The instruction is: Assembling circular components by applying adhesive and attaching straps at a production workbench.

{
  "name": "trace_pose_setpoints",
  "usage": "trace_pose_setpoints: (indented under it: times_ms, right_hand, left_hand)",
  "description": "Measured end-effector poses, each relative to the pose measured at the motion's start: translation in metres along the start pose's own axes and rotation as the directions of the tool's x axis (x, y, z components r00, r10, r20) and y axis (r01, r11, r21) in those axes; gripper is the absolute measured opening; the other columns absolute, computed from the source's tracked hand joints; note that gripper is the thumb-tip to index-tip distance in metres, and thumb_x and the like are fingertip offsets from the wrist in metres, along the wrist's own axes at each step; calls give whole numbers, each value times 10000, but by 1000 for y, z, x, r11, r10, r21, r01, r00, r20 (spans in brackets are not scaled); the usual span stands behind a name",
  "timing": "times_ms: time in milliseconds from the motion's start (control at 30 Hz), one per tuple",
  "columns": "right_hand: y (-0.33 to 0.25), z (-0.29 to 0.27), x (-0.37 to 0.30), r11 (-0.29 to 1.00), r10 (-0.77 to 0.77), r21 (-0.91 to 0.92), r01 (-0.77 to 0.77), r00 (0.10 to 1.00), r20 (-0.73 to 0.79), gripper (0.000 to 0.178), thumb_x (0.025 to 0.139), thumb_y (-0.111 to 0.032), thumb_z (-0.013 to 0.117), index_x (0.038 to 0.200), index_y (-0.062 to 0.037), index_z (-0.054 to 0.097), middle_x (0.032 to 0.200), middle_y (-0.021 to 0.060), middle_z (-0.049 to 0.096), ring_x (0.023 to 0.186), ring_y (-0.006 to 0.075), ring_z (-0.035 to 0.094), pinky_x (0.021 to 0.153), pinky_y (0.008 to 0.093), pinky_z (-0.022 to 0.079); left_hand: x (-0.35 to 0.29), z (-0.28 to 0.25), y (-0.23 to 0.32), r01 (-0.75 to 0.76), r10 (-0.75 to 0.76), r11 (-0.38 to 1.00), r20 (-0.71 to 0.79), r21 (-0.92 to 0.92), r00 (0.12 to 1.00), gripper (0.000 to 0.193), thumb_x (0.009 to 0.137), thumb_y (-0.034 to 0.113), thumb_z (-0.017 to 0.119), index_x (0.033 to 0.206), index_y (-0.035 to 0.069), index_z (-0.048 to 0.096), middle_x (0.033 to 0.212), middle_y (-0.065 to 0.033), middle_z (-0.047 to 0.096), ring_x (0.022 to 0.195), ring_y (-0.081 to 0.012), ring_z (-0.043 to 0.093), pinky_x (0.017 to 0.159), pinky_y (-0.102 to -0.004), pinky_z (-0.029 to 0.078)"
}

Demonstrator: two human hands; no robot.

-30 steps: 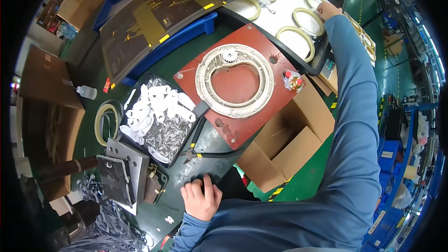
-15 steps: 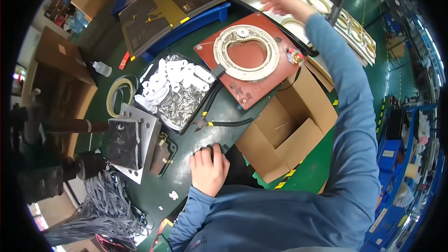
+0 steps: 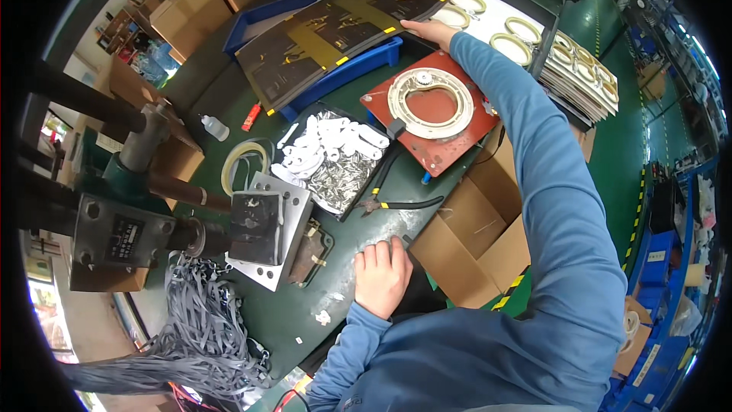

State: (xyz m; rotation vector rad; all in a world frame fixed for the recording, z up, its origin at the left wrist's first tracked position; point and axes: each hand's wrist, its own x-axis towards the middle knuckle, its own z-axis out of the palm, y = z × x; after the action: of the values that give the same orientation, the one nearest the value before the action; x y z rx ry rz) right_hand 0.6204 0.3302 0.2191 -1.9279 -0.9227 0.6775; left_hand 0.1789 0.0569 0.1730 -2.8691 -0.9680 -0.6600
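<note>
My left hand (image 3: 381, 276) lies palm down on the green tabletop near its front edge, fingers loosely stretched and holding nothing. Far out, my right hand (image 3: 433, 33) pinches the near right edge of a dark sheet (image 3: 347, 30) with yellow tape tabs. That sheet rests slanted across a blue tray (image 3: 354, 65). Under my right forearm sits a reddish-brown plate (image 3: 381, 103) carrying a cream-white ring (image 3: 460, 99) with a small white gear. Between my hands lie black-handled cutting pliers (image 3: 412, 204). Beside them stands a black tray holding white plastic parts (image 3: 305, 151) and many metal pieces (image 3: 339, 183).
An open cardboard box (image 3: 473, 259) stands at the table's right edge. On the left are a machine press (image 3: 126, 233), a metal block (image 3: 284, 248) and a bundle of grey straps (image 3: 202, 313). Pale rings (image 3: 509, 47) lie on white sheets at the far right.
My right hand has come down and inward from above the dark sheet's corner to its near edge. The whole view has shifted; my left hand stays on the table.
</note>
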Motion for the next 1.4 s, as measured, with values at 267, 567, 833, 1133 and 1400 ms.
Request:
trace_pose_setpoints:
  times_ms: [267, 567, 833, 1133, 1400]
  right_hand:
    - [-20, -42, -6, 748, 30, 619, 237, 921, -388, 413, 926, -461, 612, 1065, -74, 652, 856, 29, 649, 714, 166, 609, 559, 318, 466]
    - [4, -48, -13, 776, -5, 630, 21, 1000, -28, 228, 891, -198, 714, 1068, -70, 646, 896, 60, 661, 685, 150, 601, 586, 273, 492]
    - [71, -234, 20, 863, 121, 484, 149, 867, -483, 171, 896, -158, 716, 1028, -65, 658, 869, 75, 667, 728, 208, 651, 647, 363, 559]
    - [130, -302, 2, 855, 314, 517, 48, 746, -588, 109, 931, -106, 680, 852, -100, 605, 673, 4, 519, 511, 120, 416, 465, 307, 364]
    - [146, -296, 31, 780, 259, 619, 94, 852, -456, 221, 1005, -279, 608, 1064, -68, 636, 998, 77, 699, 819, 236, 679, 691, 394, 545]
  left_hand:
    - [-2, 4, 0, -11, 12, 999, -2, 33, 1000, 316, 806, 175, 685, 1083, 28, 645, 849, -86, 519, 781, -256, 536, 699, -395, 421]
    - [-1, 5, -3, -40, 40, 998, 6, 51, 999, 347, 810, 212, 653, 1097, 17, 646, 852, -73, 516, 800, -236, 524, 702, -387, 428]
    - [-2, 7, -3, -38, 38, 997, 2, 67, 999, 341, 815, 215, 650, 1093, 18, 642, 862, -75, 521, 804, -235, 524, 709, -389, 427]
    - [-1, 7, -3, -35, 35, 997, 7, 73, 999, 334, 809, 212, 653, 1083, 22, 650, 854, -65, 521, 790, -227, 523, 701, -382, 425]
    - [1, 6, -4, -27, 29, 998, -22, 63, 999, 316, 787, 205, 654, 1052, 33, 664, 840, -63, 509, 782, -224, 518, 691, -377, 423]
